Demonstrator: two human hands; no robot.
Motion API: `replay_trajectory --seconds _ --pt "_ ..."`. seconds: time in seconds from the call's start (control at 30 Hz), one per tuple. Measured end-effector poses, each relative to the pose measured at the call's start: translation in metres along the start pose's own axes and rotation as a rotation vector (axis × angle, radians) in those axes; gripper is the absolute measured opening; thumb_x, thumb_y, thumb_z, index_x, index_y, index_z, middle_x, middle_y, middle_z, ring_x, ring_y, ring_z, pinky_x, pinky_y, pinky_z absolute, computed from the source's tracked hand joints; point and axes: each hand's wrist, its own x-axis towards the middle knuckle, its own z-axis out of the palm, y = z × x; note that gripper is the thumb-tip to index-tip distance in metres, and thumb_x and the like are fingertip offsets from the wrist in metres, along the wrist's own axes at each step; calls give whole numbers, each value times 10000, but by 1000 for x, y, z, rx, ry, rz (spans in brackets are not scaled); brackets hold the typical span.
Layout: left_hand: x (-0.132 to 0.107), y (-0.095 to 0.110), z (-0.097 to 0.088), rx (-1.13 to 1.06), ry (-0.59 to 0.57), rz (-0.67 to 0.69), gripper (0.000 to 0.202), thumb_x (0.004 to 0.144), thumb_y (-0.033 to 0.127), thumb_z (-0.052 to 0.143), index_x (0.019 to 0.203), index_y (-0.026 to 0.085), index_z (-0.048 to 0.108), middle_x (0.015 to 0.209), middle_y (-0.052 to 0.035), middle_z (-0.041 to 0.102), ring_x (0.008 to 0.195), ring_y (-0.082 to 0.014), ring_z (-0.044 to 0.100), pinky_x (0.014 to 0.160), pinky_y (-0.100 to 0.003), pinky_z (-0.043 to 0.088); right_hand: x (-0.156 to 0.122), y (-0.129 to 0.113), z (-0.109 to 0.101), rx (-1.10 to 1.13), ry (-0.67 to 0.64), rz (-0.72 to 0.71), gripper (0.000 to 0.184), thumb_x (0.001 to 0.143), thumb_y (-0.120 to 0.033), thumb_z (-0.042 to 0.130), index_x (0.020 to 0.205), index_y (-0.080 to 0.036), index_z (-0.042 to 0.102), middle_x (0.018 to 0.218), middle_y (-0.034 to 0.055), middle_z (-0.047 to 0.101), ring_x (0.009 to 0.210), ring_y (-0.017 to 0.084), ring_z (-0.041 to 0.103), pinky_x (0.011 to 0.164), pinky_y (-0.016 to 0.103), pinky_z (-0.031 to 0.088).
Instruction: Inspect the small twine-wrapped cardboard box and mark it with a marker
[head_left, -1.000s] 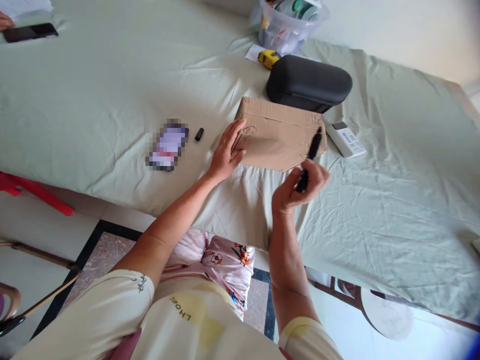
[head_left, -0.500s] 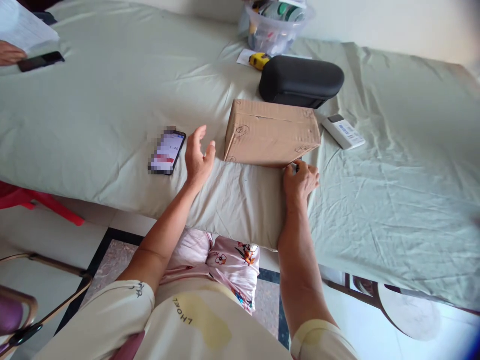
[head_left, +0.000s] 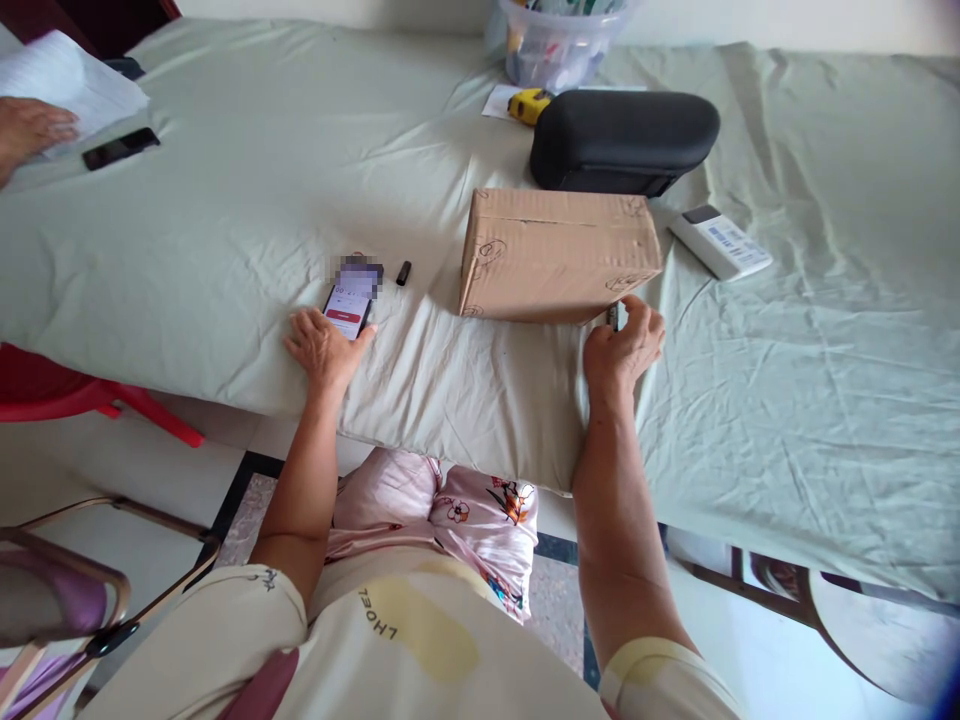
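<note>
My left hand [head_left: 328, 348] lies with fingers spread at the lower end of a phone [head_left: 346, 300], thumb on its right side and fingertips at its left. The phone's screen is lit and partly blurred. Just right of the phone is a small black stick-like piece [head_left: 403, 273]. A brown cardboard box [head_left: 559, 262] stands in front of me. At its lower right corner, my right hand [head_left: 624, 348] is closed, with fingers curled around a small dark and silvery thing [head_left: 615, 316], mostly hidden by the fingers.
Behind the box lie a black case [head_left: 624, 142] and a yellow tape measure [head_left: 529, 105]. A white box [head_left: 721, 243] lies to the right. A clear tub [head_left: 559, 50] stands at the back. Far left, another person's hand [head_left: 34, 130] rests on papers [head_left: 90, 85] near a dark phone [head_left: 121, 148].
My left hand has moved left and down onto the phone, and the small black piece now shows. My right hand stays by the box corner, fingers slightly shifted. The view has shifted a little.
</note>
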Motion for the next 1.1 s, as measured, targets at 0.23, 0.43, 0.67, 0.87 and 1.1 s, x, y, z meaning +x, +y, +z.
replay_trajectory --seconds 0.23,0.43,0.67,0.87,1.1 --pt "6 5 3 -31 35 -17 780 755 452 837 1334 13 554 1502 -357 557 1531 -493 457 1301 -656 325 3 -3 -8 188 191 -125 474 818 -125 513 1269 -225 614 1112 89 673 1069 273 684 1022 549 570" --pt "-23 3 4 -208 100 -69 738 665 355 893 1256 116 521 1333 -237 622 1385 -447 587 1243 -590 440 -8 -21 -15 444 336 -189 380 984 -273 463 1354 -302 547 997 57 627 882 226 682 759 390 581" --pt "-76 29 13 -568 181 -59 754 648 415 925 1213 244 457 1136 -53 634 1111 -298 695 1050 -502 576 -42 -53 -27 655 -106 -436 319 1032 -529 537 1102 -249 673 713 -19 615 605 141 574 647 315 529" --pt "-109 69 25 -824 103 59 826 651 503 943 1241 229 433 1098 -53 649 975 -244 709 911 -433 609 -58 -70 -31 791 -1050 -501 576 919 -554 756 1353 -184 676 851 17 782 682 122 663 673 261 566" --pt "-134 108 36 -951 87 138 820 648 517 949 1221 249 426 1113 -68 634 989 -249 701 908 -426 604 -68 -81 -32 888 -1402 -439 514 852 -410 809 1324 -219 742 1209 84 817 1133 274 775 999 444 665"
